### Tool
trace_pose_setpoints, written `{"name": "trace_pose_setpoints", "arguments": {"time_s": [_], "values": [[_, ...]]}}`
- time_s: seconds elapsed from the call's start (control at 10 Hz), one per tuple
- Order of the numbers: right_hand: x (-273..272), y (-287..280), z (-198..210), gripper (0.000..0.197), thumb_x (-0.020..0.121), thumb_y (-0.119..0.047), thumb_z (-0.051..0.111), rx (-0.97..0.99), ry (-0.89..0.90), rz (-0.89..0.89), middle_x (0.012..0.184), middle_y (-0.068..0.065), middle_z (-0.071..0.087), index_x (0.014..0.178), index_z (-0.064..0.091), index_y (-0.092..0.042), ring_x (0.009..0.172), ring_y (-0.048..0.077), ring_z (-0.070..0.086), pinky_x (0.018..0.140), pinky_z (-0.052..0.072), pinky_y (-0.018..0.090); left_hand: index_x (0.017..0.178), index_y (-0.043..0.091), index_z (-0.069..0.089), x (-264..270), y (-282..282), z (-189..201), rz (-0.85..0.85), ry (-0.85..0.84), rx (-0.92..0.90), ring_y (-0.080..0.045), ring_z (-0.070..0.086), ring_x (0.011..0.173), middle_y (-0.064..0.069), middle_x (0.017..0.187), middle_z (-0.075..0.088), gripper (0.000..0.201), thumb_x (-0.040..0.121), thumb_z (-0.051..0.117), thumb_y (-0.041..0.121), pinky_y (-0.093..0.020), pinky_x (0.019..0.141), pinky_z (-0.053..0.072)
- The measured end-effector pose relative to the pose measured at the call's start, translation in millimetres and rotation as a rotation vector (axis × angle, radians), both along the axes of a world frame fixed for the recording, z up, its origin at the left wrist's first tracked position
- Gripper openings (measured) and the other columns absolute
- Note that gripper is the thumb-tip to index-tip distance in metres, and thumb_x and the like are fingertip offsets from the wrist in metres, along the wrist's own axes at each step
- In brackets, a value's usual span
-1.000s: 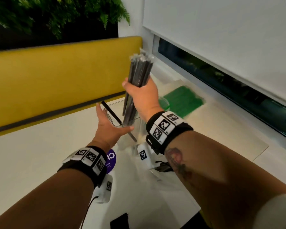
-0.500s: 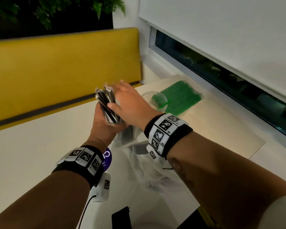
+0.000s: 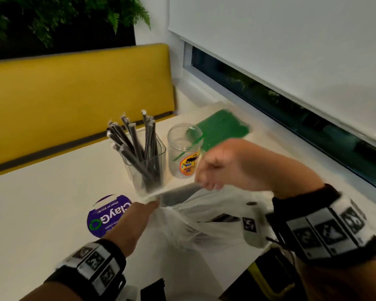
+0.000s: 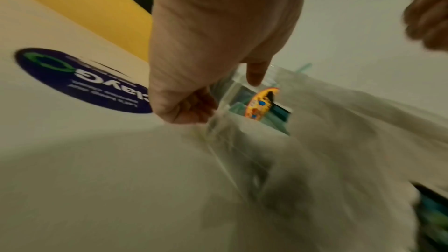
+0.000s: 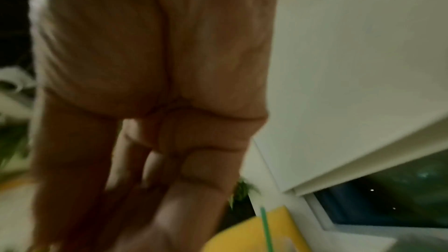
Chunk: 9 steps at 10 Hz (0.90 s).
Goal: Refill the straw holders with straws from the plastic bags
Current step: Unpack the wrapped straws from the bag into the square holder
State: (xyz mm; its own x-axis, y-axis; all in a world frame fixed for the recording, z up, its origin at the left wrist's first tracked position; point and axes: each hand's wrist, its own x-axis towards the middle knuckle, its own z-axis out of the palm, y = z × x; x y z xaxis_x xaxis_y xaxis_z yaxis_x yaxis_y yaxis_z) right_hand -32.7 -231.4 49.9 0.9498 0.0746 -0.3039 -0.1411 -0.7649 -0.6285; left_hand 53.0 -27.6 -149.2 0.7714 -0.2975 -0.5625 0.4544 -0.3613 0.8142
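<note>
Both forearms are bare. Each wrist wears a wide black band carrying a row of white square tiles printed with black fiducial patterns; the right wrist's band shows three such tiles side by side. Under the right wrist sits a white camera housing with its own black-and-white marker and a thin dark cable

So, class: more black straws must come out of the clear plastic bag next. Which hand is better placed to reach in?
Probably the right hand: it hovers over the clear plastic bag's mouth, its grip unclear through blur. The left hand pinches the bag's edge, holding it open.
</note>
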Motion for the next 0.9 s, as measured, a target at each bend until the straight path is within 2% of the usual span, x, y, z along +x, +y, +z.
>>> {"name": "trace_pose_setpoints", "arguments": {"time_s": [0.1,0.2,0.3,0.4,0.5,0.6,0.7,0.8,0.9], "values": [[-19,-2,-59,0.019,0.093,-0.017,0.055,-0.371,0.243,0.166,0.091,0.005,0.073,0.098,0.072,-0.012,0.074,0.015,0.061,0.070,0.045,0.018,0.089,0.006,0.062,-21,-13,7,-0.150,-0.368,0.089,-0.029,0.059,0.086,-0.011,0.091,0.067,0.052,0.095,0.045,0.055,-0.038,0.078,0.047],[-22,4,-123,0.030,0.101,-0.015,0.045,-0.574,0.201,0.160,0.118,0.017,0.062,0.122,0.063,-0.004,0.105,0.026,0.058,0.096,0.039,0.034,0.077,0.019,0.056,-32,-39,22,-0.157,-0.725,0.046,-0.021,0.057,0.074,-0.001,0.077,0.060,0.049,0.080,0.050,0.068,-0.034,0.064,0.045],[-26,5,-163,0.021,0.080,-0.004,0.074,-0.573,-0.164,0.082,0.096,0.018,0.072,0.100,0.071,0.001,0.086,0.025,0.070,0.077,0.056,0.027,0.089,0.028,0.053,-28,-66,37,-0.415,-0.603,0.165,-0.014,0.061,0.079,0.007,0.084,0.064,0.055,0.063,0.063,0.076,-0.033,0.067,0.048],[-36,-3,-191,0.023,0.089,-0.016,0.063,-0.516,-0.175,0.053,0.109,0.011,0.069,0.111,0.067,-0.009,0.101,0.030,0.065,0.088,0.052,0.040,0.107,0.025,0.055,-13,-76,30,-0.740,-0.481,0.448,-0.015,0.058,0.090,0.009,0.097,0.061,0.072,0.060,0.065,0.079,-0.030,0.074,0.045],[-50,-8,-193,0.038,0.080,-0.038,0.068,-0.529,-0.152,0.093,0.117,0.002,0.061,0.111,0.059,-0.019,0.111,0.025,0.054,0.095,0.045,0.041,0.117,0.024,0.061,-12,-80,36,-0.993,-0.646,0.632,-0.025,0.061,0.104,-0.002,0.112,0.067,0.058,0.072,0.069,0.061,-0.035,0.086,0.051],[-60,-8,-192,0.080,0.062,-0.037,0.080,-0.632,-0.084,0.238,0.134,0.003,0.051,0.131,0.048,-0.017,0.121,0.027,0.047,0.098,0.039,0.046,0.119,0.017,0.063,-20,-81,31,-1.196,-0.791,0.729,-0.031,0.057,0.116,-0.007,0.120,0.066,0.038,0.087,0.061,0.037,-0.038,0.100,0.041],[-54,-1,-197,0.048,0.083,-0.037,0.068,-0.628,-0.198,0.178,0.123,0.003,0.061,0.126,0.056,-0.018,0.110,0.026,0.059,0.094,0.049,0.042,0.130,0.028,0.057,-16,-78,19,-1.203,-0.798,0.646,-0.023,0.056,0.122,0.000,0.128,0.063,0.046,0.085,0.058,0.035,-0.039,0.111,0.037],[-45,7,-199,0.039,0.098,-0.046,0.050,-0.549,-0.255,0.091,0.115,0.002,0.063,0.121,0.059,-0.017,0.103,0.023,0.062,0.096,0.049,0.036,0.126,0.028,0.059,-8,-75,26,-1.166,-0.735,0.523,-0.016,0.058,0.118,0.005,0.127,0.063,0.040,0.086,0.061,0.030,-0.030,0.101,0.046],[-44,8,-204,0.051,0.087,-0.034,0.067,-0.569,-0.242,0.109,0.125,0.006,0.058,0.131,0.049,-0.013,0.111,0.025,0.057,0.102,0.046,0.039,0.120,0.022,0.063,-7,-72,41,-1.152,-0.645,0.458,-0.017,0.060,0.110,0.000,0.121,0.065,0.030,0.091,0.059,0.032,-0.027,0.091,0.045]]}}
